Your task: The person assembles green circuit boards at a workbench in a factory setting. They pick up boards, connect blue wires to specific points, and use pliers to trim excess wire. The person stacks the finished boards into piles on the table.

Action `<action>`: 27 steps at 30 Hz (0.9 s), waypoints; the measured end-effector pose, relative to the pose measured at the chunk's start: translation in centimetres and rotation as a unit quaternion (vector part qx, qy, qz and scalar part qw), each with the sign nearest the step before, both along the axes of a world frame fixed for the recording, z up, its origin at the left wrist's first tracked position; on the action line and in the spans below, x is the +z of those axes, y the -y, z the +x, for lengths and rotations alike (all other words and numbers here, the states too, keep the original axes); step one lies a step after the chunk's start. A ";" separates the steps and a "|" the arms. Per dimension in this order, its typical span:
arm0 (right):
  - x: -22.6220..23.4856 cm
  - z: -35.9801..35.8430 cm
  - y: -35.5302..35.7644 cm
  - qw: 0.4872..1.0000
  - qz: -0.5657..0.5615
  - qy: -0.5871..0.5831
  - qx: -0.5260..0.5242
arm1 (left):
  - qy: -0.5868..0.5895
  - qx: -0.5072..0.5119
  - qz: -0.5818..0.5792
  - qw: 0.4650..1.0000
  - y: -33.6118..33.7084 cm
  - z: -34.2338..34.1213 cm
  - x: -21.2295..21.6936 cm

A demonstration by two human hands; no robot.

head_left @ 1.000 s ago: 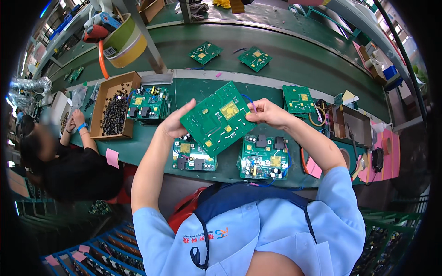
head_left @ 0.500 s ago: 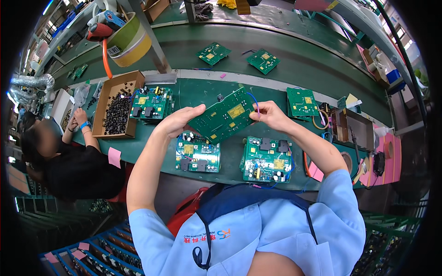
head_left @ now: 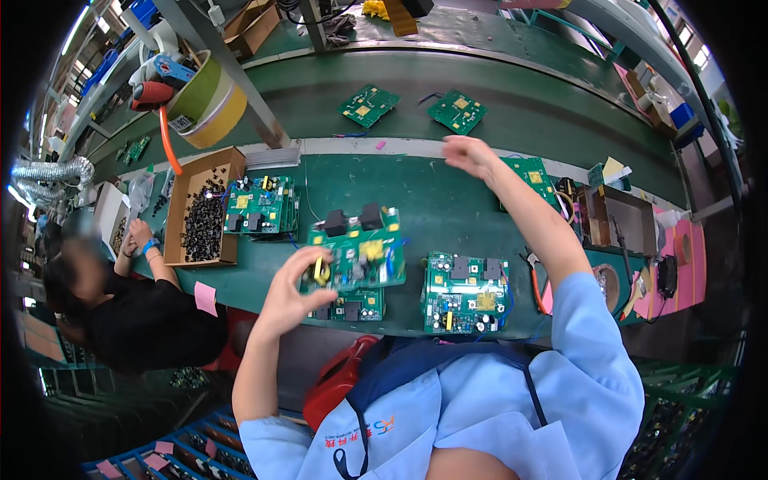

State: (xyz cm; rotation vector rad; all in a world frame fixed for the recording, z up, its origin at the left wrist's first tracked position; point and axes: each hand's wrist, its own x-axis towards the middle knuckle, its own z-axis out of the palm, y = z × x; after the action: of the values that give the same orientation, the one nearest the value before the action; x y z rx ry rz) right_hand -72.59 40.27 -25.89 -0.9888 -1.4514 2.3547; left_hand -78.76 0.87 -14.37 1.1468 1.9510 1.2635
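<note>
My left hand (head_left: 290,298) grips a green circuit board (head_left: 342,258) by its left edge, component side up, with black blocks along its far side. It is held above another circuit board (head_left: 370,306), which it partly hides. Raised toward the far edge of the bench, my right hand (head_left: 472,157) has its fingers apart and nothing visible in them. To the right of the held board lies a pile of circuit boards (head_left: 464,294). Further right, circuit boards (head_left: 528,172) lie partly behind my right forearm.
A cardboard box of small black parts (head_left: 240,164) stands at left, beside stacked boards (head_left: 260,206). Two boards (head_left: 368,106) lie on the green conveyor (head_left: 536,120). A metal post (head_left: 256,104) and bucket (head_left: 216,108) rise at far left. A co-worker (head_left: 136,320) sits at left.
The board has turned over from solder side to component side and moved left and nearer me. My right hand has let go of it and moved up and away.
</note>
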 end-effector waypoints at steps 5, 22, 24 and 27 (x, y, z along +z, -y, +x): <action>-8.1 -1.7 -9.4 0.972 0.007 0.075 -0.222 | -0.180 0.048 -0.052 0.981 4.2 2.3 -3.7; -9.2 -2.2 -14.1 0.955 -0.204 -0.013 -0.216 | -0.087 0.076 -0.079 0.990 5.1 2.1 -7.7; -6.8 -2.0 -12.0 0.939 -0.235 -0.016 -0.249 | -0.077 0.071 -0.082 0.991 5.0 2.1 -7.3; -5.1 -1.5 -10.7 0.931 -0.223 -0.062 -0.284 | -0.065 0.058 -0.109 0.990 5.1 1.9 -7.2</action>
State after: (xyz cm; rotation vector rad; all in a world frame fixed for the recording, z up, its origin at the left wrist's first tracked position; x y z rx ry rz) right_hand -74.09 51.01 -31.04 -1.1388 -0.4791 2.2655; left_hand -76.85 -4.24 -21.54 1.0407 2.2177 1.0237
